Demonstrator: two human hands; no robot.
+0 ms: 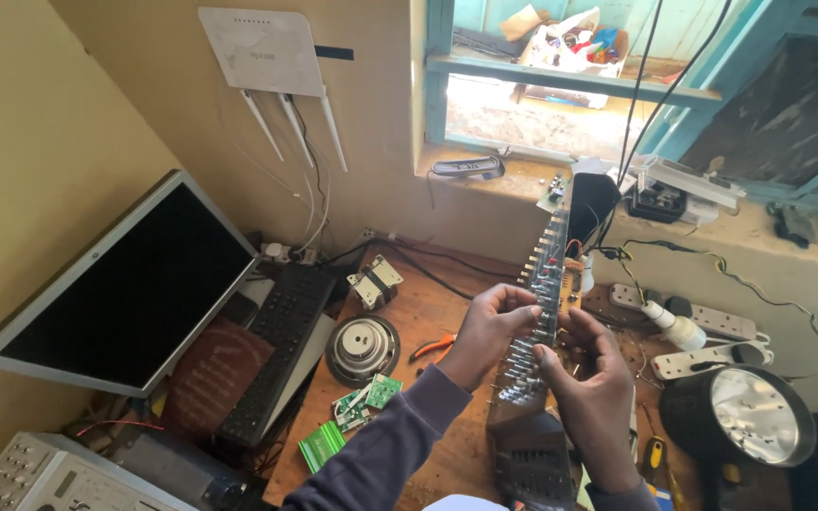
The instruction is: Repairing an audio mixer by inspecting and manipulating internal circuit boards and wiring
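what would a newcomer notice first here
Two hands, left hand and right hand, grip a long circuit board studded with knob shafts, held upright at centre. Left of them leans a dark monitor; a round lamp gleams at lower right.

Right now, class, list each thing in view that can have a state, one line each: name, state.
circuit board: held upright in both hands
left hand: fingers pinching the board's edge
right hand: gripping the board
monitor: screen dark
window: open
speaker: lying cone up
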